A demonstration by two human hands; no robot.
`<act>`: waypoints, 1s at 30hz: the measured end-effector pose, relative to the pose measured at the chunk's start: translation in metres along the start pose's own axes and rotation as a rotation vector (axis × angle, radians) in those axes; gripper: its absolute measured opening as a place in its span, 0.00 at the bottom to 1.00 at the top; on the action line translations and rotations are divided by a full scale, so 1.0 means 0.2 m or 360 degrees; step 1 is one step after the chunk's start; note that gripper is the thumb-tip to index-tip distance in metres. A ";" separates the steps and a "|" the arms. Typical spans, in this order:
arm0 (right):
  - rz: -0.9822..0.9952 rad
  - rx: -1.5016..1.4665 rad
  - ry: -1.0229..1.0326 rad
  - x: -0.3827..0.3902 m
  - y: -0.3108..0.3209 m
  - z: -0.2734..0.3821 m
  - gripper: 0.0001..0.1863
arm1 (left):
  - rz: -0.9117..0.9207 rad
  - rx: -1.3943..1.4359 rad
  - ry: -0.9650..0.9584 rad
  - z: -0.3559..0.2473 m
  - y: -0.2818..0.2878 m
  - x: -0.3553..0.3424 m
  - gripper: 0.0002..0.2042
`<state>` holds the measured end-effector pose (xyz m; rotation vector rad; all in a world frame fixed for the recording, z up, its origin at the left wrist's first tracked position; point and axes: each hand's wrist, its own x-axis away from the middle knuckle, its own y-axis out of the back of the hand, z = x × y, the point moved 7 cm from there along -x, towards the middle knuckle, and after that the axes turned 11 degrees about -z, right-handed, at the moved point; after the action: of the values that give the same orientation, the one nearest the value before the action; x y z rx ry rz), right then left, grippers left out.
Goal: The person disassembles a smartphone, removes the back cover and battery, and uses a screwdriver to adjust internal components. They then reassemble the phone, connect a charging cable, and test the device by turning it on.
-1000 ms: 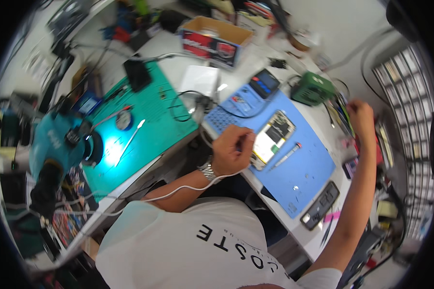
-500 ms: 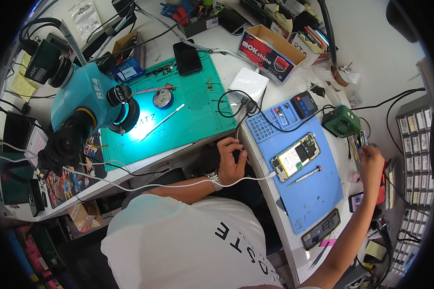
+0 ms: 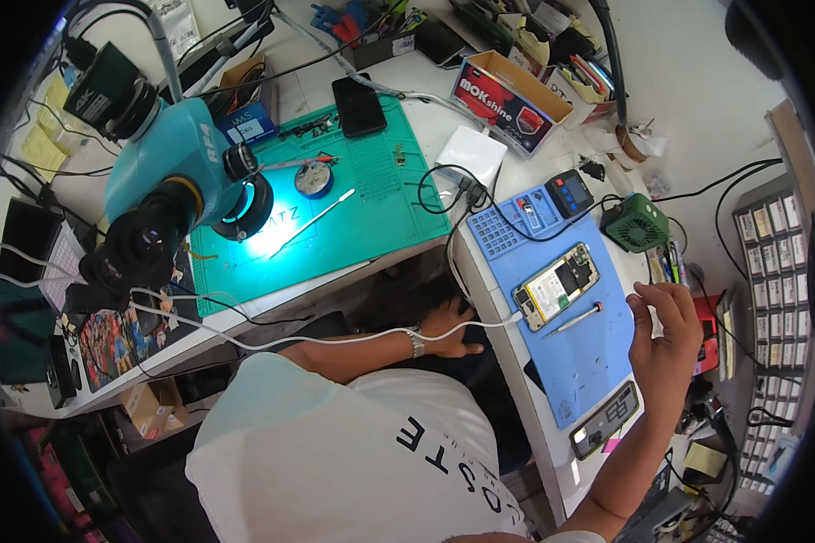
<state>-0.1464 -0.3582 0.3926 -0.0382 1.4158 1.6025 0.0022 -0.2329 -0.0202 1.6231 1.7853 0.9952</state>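
Observation:
My left hand [image 3: 451,329] rests low on my dark-clothed lap, its thumb apart from the fingers. It holds nothing. At the mat's right edge, my right hand [image 3: 666,333] is raised with thumb and forefinger brought together; anything between them is too small to make out. Left of it lies an opened phone [image 3: 557,288] with its battery and board exposed, a white cable [image 3: 371,343] running to its lower left end. A screwdriver [image 3: 572,319] lies beside the phone on the blue repair mat [image 3: 577,371]. Below the right hand is a phone case [image 3: 605,420].
A teal microscope [image 3: 167,167] stands over a lit green mat [image 3: 371,213] with a round tin [image 3: 314,179] and a white stick [image 3: 312,223]. Behind the phone are a green fan [image 3: 637,224] and a red box [image 3: 507,104]. Labelled drawers [image 3: 777,281] line the right side.
My right hand has come back from the pens and tools at the right, toward the blue mat. My left hand has dropped from the desk edge to my lap. The view has shifted slightly.

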 end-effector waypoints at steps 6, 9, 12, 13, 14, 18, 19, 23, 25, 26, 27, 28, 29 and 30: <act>0.0137 -0.0265 0.0085 0.09 -0.10 0.32 0.11 | 0.0033 0.0255 -0.0250 -0.01 -0.20 -0.31 0.38; 0.0292 -0.0415 0.0182 0.20 -0.18 0.47 0.14 | 0.0007 0.0619 -0.0169 0.02 -0.18 -0.40 0.35; 0.0445 -0.0661 0.0115 0.38 -0.26 0.58 0.13 | -0.0027 0.0983 -0.0079 0.05 -0.15 -0.47 0.32; 0.0478 -0.0750 0.0122 0.45 -0.30 0.61 0.13 | -0.0050 0.1088 -0.0041 0.06 -0.14 -0.49 0.31; 0.0522 -0.0809 0.0084 0.52 -0.35 0.62 0.13 | -0.0078 0.1169 -0.0007 0.07 -0.14 -0.50 0.30; 0.0752 -0.0959 -0.0157 0.78 -0.56 0.66 0.12 | -0.0234 0.1378 0.0201 0.19 -0.13 -0.48 0.27; 0.0796 -0.0978 -0.0224 0.84 -0.63 0.65 0.12 | -0.0257 0.1344 0.0248 0.23 -0.13 -0.47 0.26; 0.0795 -0.0916 -0.0334 1.10 -0.98 0.55 0.14 | -0.0003 -0.0057 0.0141 0.50 -0.14 -0.37 0.27; 0.0724 -0.0811 -0.0356 1.24 -1.15 0.49 0.19 | -0.0237 0.0235 0.0250 0.46 -0.04 -0.21 0.28; 0.0728 -0.0770 -0.0386 1.28 -1.23 0.50 0.23 | -0.0266 0.0190 0.0160 0.47 -0.02 -0.13 0.27; 0.0737 -0.0728 -0.0408 1.33 -1.31 0.52 0.27 | -0.0294 0.0145 0.0061 0.48 -0.01 -0.05 0.27; 0.0702 -0.0679 -0.0474 1.38 -1.38 0.51 0.29 | -0.0317 0.0103 -0.0048 0.47 0.00 0.02 0.26; 0.0688 -0.0663 -0.0512 1.43 -1.47 0.52 0.31 | -0.0267 0.0019 -0.0185 0.53 -0.05 0.09 0.26; 0.0680 -0.0652 -0.0534 1.48 -1.57 0.53 0.33 | -0.0224 -0.0068 -0.0310 0.60 -0.11 0.16 0.26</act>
<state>-0.0440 -0.1372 0.0217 0.2988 0.8556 2.1153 0.0791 -0.1804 -0.1053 1.4907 1.7086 0.7788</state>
